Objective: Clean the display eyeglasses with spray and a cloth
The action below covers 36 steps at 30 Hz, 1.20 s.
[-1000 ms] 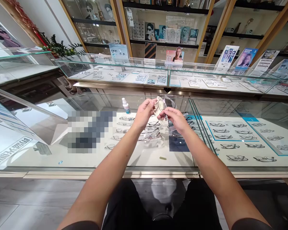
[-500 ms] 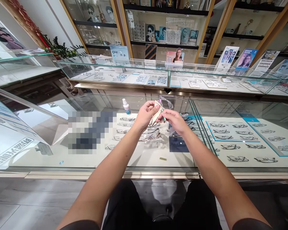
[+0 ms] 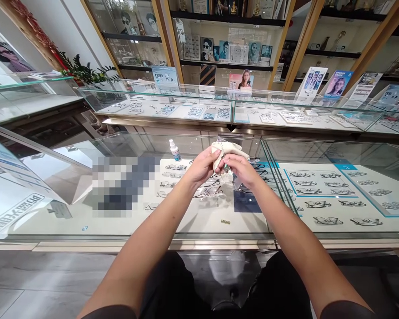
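Observation:
My left hand point(image 3: 203, 165) is closed on a cream cleaning cloth point(image 3: 232, 147) with a zigzag edge, its thumb pressed on the folds. The cloth drapes over the top of both hands toward the right. Close beside it, my right hand point(image 3: 242, 169) has its fingers pinched on a pair of glasses, which the cloth and fingers mostly hide. Both hands are held above the glass counter point(image 3: 193, 221). A white spray bottle point(image 3: 174, 150) stands upright beyond my left hand.
Rows of glasses point(image 3: 209, 191) lie under the counter glass, with more in the right-hand section point(image 3: 327, 220). A small gold-coloured bar point(image 3: 225, 221) lies near the front edge. A mirror-like slanted panel point(image 3: 16, 173) stands at left. Another glass showcase point(image 3: 166, 108) runs behind.
The cloth has spread out to the right over my right fingers, covering the lens that showed above the hands before. Both hands stay in nearly the same place.

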Each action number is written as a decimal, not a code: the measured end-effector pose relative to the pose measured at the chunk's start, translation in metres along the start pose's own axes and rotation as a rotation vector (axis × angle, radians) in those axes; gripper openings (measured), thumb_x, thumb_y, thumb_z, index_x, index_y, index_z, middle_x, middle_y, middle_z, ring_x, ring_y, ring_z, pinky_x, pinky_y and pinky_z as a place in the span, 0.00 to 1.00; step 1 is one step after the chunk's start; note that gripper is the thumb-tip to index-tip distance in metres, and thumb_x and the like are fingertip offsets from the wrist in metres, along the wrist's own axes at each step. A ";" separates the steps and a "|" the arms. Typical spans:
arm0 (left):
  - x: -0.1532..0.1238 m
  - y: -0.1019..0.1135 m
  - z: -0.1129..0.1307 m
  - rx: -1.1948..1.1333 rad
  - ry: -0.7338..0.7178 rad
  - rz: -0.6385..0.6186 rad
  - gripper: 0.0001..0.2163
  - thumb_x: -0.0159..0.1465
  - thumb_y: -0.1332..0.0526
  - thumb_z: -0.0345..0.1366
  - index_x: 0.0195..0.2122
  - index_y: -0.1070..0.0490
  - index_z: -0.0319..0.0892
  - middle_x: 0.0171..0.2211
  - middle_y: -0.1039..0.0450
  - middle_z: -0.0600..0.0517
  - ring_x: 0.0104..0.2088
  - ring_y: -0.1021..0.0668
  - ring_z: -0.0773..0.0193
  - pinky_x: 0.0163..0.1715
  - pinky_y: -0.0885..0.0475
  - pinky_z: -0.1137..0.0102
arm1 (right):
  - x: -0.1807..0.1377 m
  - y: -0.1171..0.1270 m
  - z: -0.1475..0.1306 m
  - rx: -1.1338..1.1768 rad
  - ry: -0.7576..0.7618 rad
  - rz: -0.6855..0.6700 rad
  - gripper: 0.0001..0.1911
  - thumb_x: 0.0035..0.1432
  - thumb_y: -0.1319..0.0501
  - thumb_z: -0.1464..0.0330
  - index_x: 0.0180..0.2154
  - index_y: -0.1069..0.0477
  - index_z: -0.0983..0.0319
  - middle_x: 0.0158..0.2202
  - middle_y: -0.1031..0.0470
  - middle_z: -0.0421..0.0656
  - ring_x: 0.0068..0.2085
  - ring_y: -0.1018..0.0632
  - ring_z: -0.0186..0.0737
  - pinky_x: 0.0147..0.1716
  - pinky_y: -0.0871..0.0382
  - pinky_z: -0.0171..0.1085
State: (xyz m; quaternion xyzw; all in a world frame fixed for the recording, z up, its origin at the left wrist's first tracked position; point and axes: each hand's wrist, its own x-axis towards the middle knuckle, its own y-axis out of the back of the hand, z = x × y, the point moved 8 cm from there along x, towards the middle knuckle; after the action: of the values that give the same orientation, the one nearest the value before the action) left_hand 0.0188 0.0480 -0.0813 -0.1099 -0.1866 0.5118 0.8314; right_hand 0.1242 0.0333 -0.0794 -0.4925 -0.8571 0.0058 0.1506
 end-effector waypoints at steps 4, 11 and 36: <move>-0.001 -0.001 0.001 0.006 0.009 -0.018 0.23 0.61 0.22 0.50 0.45 0.28 0.42 0.23 0.26 0.55 0.19 0.30 0.70 0.27 0.24 0.69 | -0.001 0.001 0.001 0.019 0.001 -0.006 0.16 0.61 0.31 0.53 0.32 0.19 0.59 0.35 0.15 0.45 0.37 0.23 0.42 0.47 0.29 0.43; 0.000 0.002 0.000 0.051 0.003 0.010 0.24 0.59 0.21 0.53 0.42 0.28 0.42 0.24 0.25 0.55 0.20 0.27 0.69 0.27 0.23 0.70 | 0.002 0.003 0.004 0.026 -0.005 -0.014 0.16 0.60 0.31 0.53 0.32 0.18 0.59 0.33 0.18 0.44 0.37 0.23 0.42 0.47 0.28 0.42; -0.001 0.002 0.014 0.144 -0.202 0.027 0.20 0.63 0.23 0.50 0.40 0.26 0.40 0.19 0.27 0.56 0.18 0.29 0.69 0.24 0.25 0.69 | 0.005 0.002 0.013 -0.024 -0.007 0.004 0.20 0.58 0.26 0.50 0.29 0.17 0.60 0.32 0.17 0.44 0.36 0.24 0.40 0.44 0.31 0.41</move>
State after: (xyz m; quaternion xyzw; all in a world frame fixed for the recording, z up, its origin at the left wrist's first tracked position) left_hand 0.0112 0.0474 -0.0696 -0.0005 -0.2306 0.5435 0.8071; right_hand 0.1203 0.0403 -0.0907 -0.4960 -0.8567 -0.0023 0.1417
